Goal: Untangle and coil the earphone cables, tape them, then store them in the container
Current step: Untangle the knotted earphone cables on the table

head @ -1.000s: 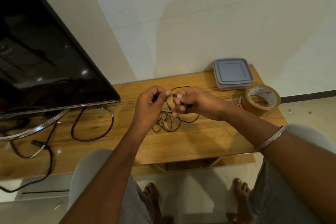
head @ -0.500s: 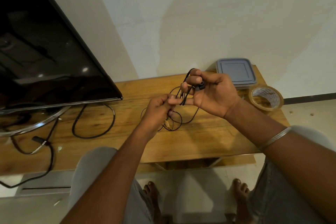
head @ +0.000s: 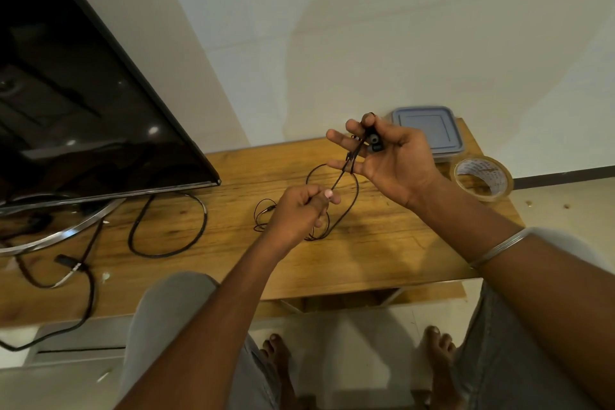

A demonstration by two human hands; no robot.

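Above the desk (head: pixel 382 260), left hand (head: pixel 298 215) pinches the earphone cable (head: pixel 351 206) while right hand (head: pixel 396 160) thumb-pins its earbud end (head: pixel 375 143), so coiling looks barely begun, tape roll (head: pixel 479 170) untouched, container (head: pixel 429 130) lidded.

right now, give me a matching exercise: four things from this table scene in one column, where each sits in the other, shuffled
1 earphone cable
2 tape roll
3 container
4 thick black cable

a lid on, far right corner of the table
b looped on the table below the tv
c strung between left hand and right hand
d lying flat by the table's right edge

Pairs: 1-c, 2-d, 3-a, 4-b
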